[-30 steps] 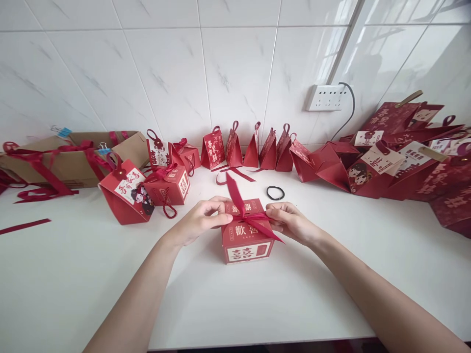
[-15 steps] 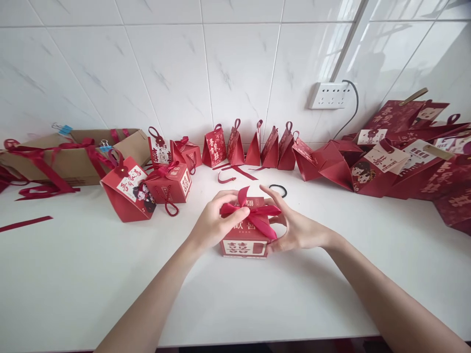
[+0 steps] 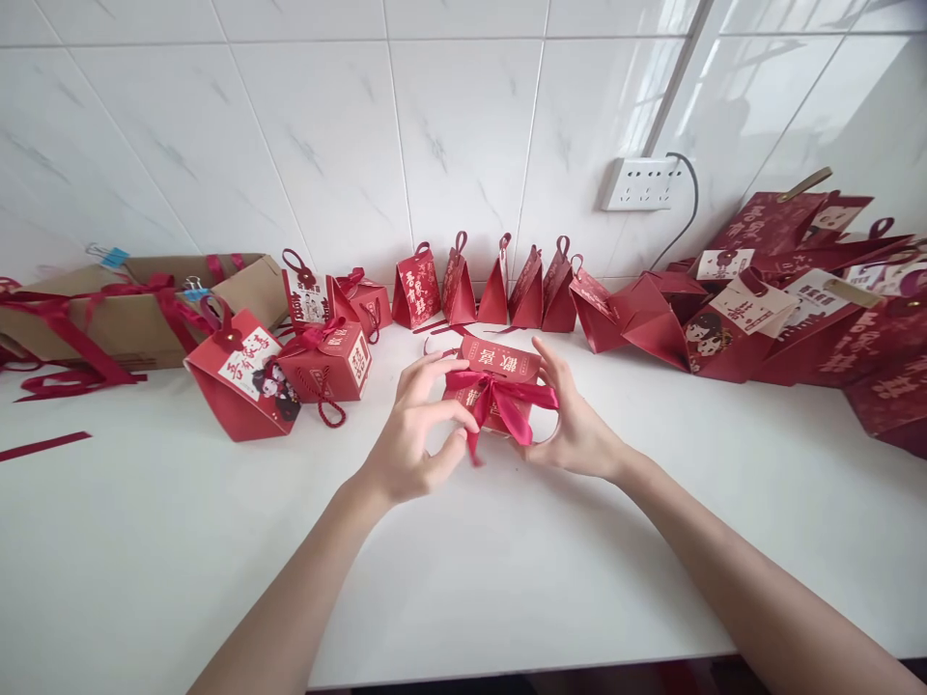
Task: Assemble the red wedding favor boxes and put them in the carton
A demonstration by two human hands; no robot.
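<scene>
Head-worn camera, facing forward and down over hands (image 3: 414,436).

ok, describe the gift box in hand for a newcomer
On the white table, find the triangular gift boxes along the tiled wall. In front, the red gift box tied with ribbon is the only one between left hand and right hand.

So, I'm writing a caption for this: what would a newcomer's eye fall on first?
Probably the red box in the middle, its glossy bow framed by the left hand and the right hand. Next, the heap of red cartons on the right, and the row of small red cartons along the white tiled wall.
</scene>
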